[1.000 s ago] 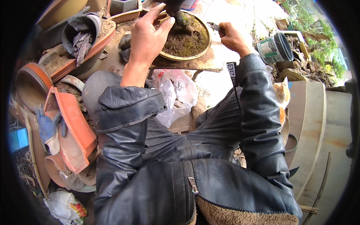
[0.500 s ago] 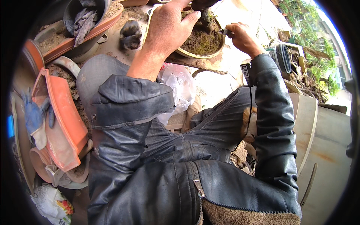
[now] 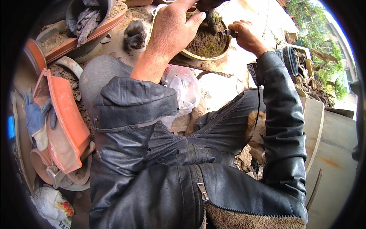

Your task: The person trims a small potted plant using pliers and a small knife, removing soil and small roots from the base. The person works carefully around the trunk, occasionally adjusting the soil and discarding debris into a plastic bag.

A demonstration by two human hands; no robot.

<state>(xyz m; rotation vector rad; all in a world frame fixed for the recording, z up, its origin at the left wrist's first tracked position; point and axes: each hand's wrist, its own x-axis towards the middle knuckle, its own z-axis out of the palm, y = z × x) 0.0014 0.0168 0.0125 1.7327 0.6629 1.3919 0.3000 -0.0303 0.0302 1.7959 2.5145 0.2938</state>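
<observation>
A gnarled dark trunk (image 3: pixel 212 23) grows from mossy soil (image 3: pixel 204 42) in a shallow, pale-rimmed pot (image 3: pixel 206 57) at the top of the view. My left hand (image 3: pixel 173 32) reaches over the pot's left side, thumb stretched toward the trunk. Its other fingers run up to the trunk's upper part and are cut off by the frame edge, so their grip is hidden. On the pot's right, my right hand (image 3: pixel 246 35) is closed on a small grey metal tool (image 3: pixel 229 33). The tool's end points left, close to the trunk's base; its exact kind is unclear.
The pot stands on a wooden board (image 3: pixel 213 67). A dark furry clump (image 3: pixel 134 35) lies left of it, and a clear plastic bag (image 3: pixel 185 89) hangs below. Orange planters (image 3: pixel 63 118), a blue glove (image 3: pixel 35 118) and a black bucket (image 3: pixel 70 15) crowd the left. Black pots (image 3: pixel 288 61) stand right.
My right forearm has shifted slightly outward to the right, with the tool still in my hand near the trunk. My left hand is almost where it was.
</observation>
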